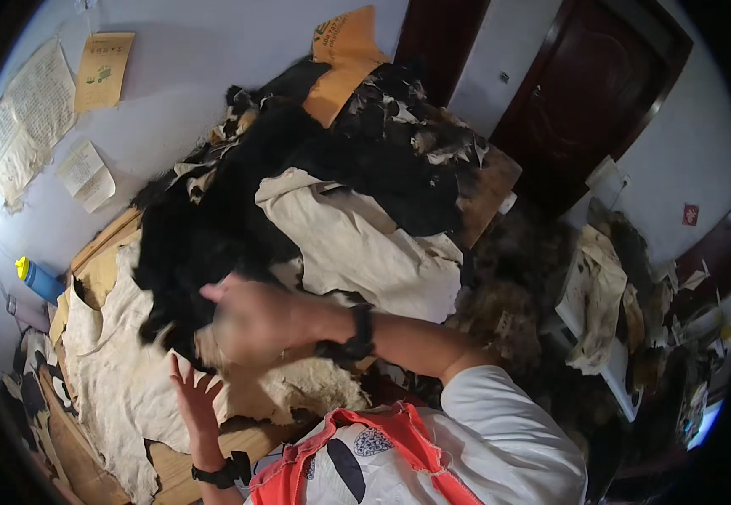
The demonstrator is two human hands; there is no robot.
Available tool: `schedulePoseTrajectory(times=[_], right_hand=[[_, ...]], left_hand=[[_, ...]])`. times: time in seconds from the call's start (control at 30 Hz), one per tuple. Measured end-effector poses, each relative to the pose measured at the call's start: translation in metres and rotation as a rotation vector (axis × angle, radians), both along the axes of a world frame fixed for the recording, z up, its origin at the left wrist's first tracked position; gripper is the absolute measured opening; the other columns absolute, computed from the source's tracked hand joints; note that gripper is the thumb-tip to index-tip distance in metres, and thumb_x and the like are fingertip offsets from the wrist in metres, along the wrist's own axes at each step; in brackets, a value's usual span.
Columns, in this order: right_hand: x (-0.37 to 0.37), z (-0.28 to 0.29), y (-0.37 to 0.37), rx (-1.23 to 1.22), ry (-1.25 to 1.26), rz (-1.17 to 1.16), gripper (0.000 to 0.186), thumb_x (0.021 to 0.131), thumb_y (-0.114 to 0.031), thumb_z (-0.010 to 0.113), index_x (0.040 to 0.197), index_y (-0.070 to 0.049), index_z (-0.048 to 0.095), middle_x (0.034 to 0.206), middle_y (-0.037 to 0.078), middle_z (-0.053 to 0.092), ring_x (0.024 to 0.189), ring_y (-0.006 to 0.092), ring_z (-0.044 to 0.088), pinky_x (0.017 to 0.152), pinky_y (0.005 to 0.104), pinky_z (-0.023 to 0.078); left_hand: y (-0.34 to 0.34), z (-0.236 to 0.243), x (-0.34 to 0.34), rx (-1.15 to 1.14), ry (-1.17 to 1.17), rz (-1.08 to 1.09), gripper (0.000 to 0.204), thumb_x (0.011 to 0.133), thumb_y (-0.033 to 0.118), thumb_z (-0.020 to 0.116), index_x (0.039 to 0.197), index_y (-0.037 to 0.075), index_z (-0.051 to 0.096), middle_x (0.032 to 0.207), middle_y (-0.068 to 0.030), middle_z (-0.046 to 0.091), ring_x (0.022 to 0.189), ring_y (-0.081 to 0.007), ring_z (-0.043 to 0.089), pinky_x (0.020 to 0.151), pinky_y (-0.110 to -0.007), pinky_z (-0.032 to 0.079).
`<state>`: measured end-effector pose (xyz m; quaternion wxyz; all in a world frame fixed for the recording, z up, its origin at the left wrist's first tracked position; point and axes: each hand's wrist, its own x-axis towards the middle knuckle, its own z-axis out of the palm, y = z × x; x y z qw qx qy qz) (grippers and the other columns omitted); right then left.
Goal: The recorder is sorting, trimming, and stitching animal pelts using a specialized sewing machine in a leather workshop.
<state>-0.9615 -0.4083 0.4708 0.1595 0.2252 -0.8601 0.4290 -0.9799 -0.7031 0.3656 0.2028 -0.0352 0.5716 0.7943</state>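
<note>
A black fur pelt (pixel 188 252) lies heaped across the work surface, and a pale hide (pixel 121 337) with its bare skin side up is spread on the near left. My right hand (pixel 252 324) reaches across to the left, over the edge of the black fur; it is blurred and its fingers are mostly hidden. Below it my left hand (pixel 195 402) is raised above the pale hide with its fingers spread, holding nothing. Another cream hide (pixel 365 240), partly folded, rests on the black fur beyond my right forearm.
At the back are piled fur scraps (pixel 399 109) and an orange paper sheet (pixel 344 63). On the left, a blue bottle with a yellow cap (pixel 41 282) stands by the wall. More pelts (pixel 500 320) fill the right side, near a white rack (pixel 584 320). A dark door (pixel 584 93) is behind.
</note>
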Motion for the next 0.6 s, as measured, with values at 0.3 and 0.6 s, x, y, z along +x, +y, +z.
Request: schedulePoseTrajectory(times=[0.3,0.6], right_hand=[[0.077,-0.098,0.321,0.745,-0.446,-0.997,0.04,0.078,-0.025,0.064,0.111,-0.001,0.058,0.114,0.022,0.06,0.106,0.0411,0.06,0.084,0.0491,0.053],[0.064,0.051,0.404,-0.538,0.01,-1.098,0.026,0.093,-0.021,0.063,0.102,0.004,0.062,0.097,0.011,0.066,0.094,0.0211,0.061,0.089,0.0378,0.049]], left_hand=[[0.095,0.055,0.029,-0.713,0.518,0.11,0.054,0.099,0.02,0.057,0.148,0.004,0.039,0.148,-0.013,0.044,0.139,-0.0261,0.038,0.111,-0.038,0.033],[0.248,0.092,0.007,-0.726,0.589,-0.4,0.032,0.096,0.008,0.061,0.126,-0.004,0.057,0.116,-0.0105,0.066,0.104,-0.0154,0.063,0.086,-0.029,0.051]])
